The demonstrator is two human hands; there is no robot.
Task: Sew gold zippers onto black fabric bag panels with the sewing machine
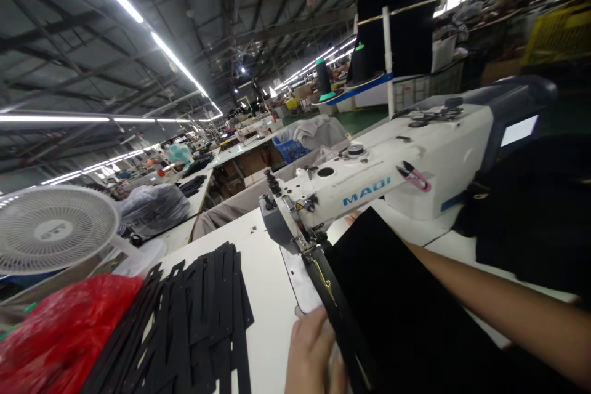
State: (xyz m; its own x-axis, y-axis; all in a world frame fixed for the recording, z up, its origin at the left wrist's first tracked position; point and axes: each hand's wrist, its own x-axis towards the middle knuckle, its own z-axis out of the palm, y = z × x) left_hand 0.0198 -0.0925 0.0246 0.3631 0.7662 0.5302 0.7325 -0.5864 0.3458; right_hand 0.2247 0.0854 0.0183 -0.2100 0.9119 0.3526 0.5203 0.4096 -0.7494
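A black fabric panel (383,283) stands tilted beside the head of a white sewing machine (369,172). Along its left edge runs a black zipper strip (339,308) with a gold-coloured pull, its far end under the presser foot. My left hand (311,348) is at the near part of this strip, its fingers curled against the edge. My right forearm reaches in behind the panel; only a bit of my right hand (353,217) shows past the panel's top, under the machine arm, and most of its fingers are hidden.
Many black strips (198,314) lie on the white table to the left, by a red plastic bag (69,326) and a white fan (55,231). Pink-handled snips (414,176) rest against the machine arm. Thread cones (324,80) stand behind; dark fabric (530,215) lies at right.
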